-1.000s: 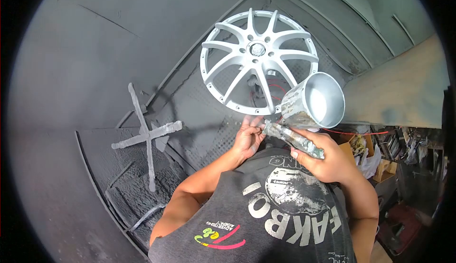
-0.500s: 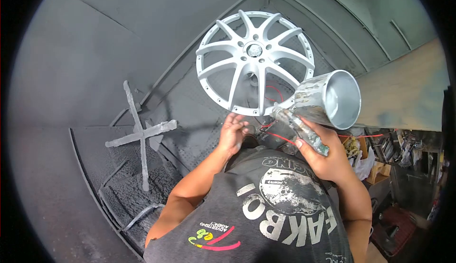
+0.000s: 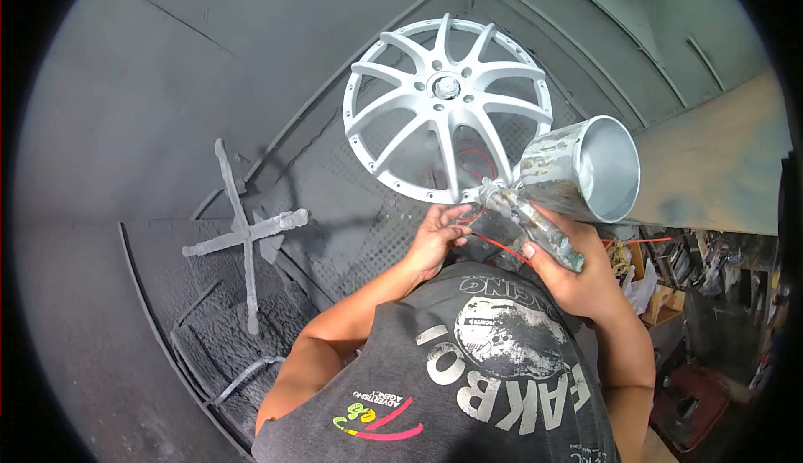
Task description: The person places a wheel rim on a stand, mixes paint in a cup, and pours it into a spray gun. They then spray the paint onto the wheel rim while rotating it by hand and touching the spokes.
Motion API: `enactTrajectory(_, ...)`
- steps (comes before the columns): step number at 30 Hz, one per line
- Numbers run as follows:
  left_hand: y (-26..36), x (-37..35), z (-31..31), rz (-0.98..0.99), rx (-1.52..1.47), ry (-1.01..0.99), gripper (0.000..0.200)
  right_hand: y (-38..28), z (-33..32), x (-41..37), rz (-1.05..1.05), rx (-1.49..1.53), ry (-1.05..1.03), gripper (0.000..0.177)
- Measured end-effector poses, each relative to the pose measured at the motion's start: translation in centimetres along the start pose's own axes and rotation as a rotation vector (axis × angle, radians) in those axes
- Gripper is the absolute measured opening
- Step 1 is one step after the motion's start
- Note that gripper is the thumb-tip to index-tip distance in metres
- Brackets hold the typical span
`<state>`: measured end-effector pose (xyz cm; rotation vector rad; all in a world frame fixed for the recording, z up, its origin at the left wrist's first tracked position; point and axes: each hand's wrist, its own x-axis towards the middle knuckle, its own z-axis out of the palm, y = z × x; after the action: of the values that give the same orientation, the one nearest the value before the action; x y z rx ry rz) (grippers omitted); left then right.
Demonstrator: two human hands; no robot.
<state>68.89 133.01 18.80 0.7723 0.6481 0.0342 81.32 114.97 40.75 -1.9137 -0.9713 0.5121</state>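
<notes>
A pale silver-white alloy wheel point(image 3: 376, 120) with slim spokes and a round centre cap faces me. My right hand point(image 3: 581, 275) wraps round the handle of a paint-crusted spray gun point(image 3: 535, 222), its nozzle end close to the wheel's lower edge. A large metal paint cup point(image 3: 550, 158) is on the gun, tilted with its wide mouth to the right. Just below the wheel's rim, my left hand point(image 3: 437, 241) has its fingers loosely bent and apart, fingertips right at the rim's lower edge. A thin red hose point(image 3: 499, 245) passes between my hands.
A paint-coated metal cross stand point(image 3: 248, 233) stands at left by a dark textured mat point(image 3: 242, 337). Grey booth walls point(image 3: 251, 53) rise behind the wheel. A tan board point(image 3: 711, 162) stands at right, above cluttered shelves point(image 3: 719, 254) and a dark red object point(image 3: 690, 400).
The wheel has turned, so its spokes and bolt holes sit at different angles. My left hand has moved right and slightly down along the rim. The spray gun and cup have shifted slightly right.
</notes>
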Motion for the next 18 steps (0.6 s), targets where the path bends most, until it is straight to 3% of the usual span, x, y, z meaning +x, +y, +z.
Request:
enactTrajectory(1,-0.5,0.4,-0.1,0.000,-0.005,0.005,0.051,0.1,0.1,0.0,0.000,0.029,-0.040,0.044)
enactTrajectory(3,-1.5,1.0,-0.6,0.104,0.352,-0.268,0.056,0.1,0.4,0.1,0.034,0.076,-0.091,0.044)
enactTrajectory(5,-1.8,1.2,-0.9,0.141,0.399,-0.319,0.058,0.0,0.5,0.1,0.047,0.110,-0.155,0.044)
enactTrajectory(7,-0.6,0.6,-0.6,-0.028,0.411,-0.334,0.040,-0.3,0.5,0.0,0.040,0.075,-0.198,0.044)
enactTrajectory(13,-2.0,0.4,-2.4,-0.086,0.384,-0.207,0.037,0.7,2.2,0.3,0.118,0.211,-0.323,0.045)
enactTrajectory(15,-1.1,0.3,-3.1,0.039,0.366,0.060,0.042,1.1,3.1,0.6,-0.006,0.112,-0.262,0.046)
enactTrajectory(16,-0.9,0.8,-4.3,0.002,0.265,0.156,0.045,1.0,3.2,0.9,-0.007,0.112,-0.265,0.046)
enactTrajectory(18,0.1,1.4,-6.0,0.187,0.227,0.248,0.047,0.8,3.3,1.4,-0.047,0.041,-0.190,0.046)
